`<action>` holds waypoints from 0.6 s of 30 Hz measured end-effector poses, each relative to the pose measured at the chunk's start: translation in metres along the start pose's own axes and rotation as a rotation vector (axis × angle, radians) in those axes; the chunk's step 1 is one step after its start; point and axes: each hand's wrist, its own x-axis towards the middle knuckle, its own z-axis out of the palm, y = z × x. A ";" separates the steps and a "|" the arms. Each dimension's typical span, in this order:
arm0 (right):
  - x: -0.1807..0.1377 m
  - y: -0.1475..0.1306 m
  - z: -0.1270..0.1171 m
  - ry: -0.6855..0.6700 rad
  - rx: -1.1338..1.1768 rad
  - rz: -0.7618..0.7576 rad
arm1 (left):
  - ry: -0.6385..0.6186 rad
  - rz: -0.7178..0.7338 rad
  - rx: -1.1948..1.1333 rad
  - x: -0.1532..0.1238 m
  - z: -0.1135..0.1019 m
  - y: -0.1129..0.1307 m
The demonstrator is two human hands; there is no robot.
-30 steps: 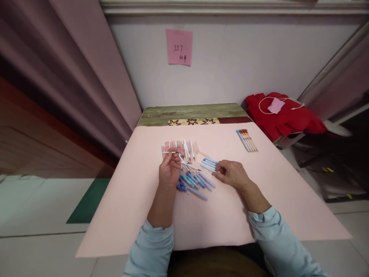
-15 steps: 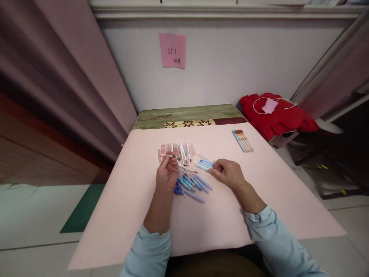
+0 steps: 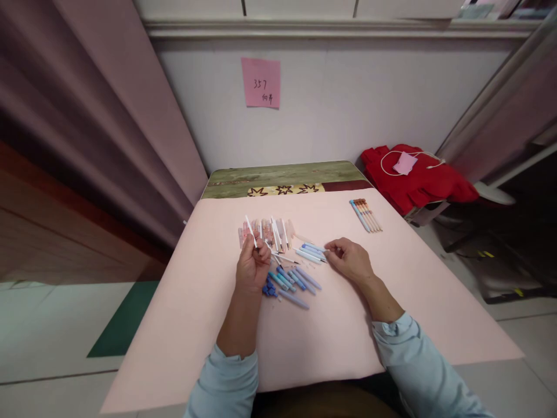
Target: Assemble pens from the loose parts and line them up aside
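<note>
My left hand pinches a slim white pen refill, its free end tilted up and to the left. My right hand rests on the table with curled fingers, by the right ends of several light blue pen barrels. Whether those fingertips grip anything is hidden. Between the hands, more white refills with dark tips lie loose. Closer to me are blue and teal pen parts and a small heap of dark blue pieces. Behind my left hand runs a row of pinkish clear pen parts.
A pale pink sheet covers most of the table. Several brown-topped pens and a blue one lie at the far right. Beyond the table's right edge is a red cloth with a white cable; a wall stands behind.
The refill in my left hand has swung from nearly level to steeply upright. My right hand has shifted slightly right, uncovering more of the light blue barrels' ends.
</note>
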 end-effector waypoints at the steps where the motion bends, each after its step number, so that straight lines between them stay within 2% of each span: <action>1: 0.000 0.000 0.000 -0.004 0.000 -0.007 | 0.003 0.005 0.006 0.000 0.000 0.000; 7: 0.000 0.000 0.001 -0.025 -0.009 -0.054 | 0.005 0.018 0.009 -0.001 0.003 0.000; 18: -0.001 -0.004 0.001 -0.009 -0.005 -0.053 | 0.007 0.006 0.004 -0.002 0.001 -0.001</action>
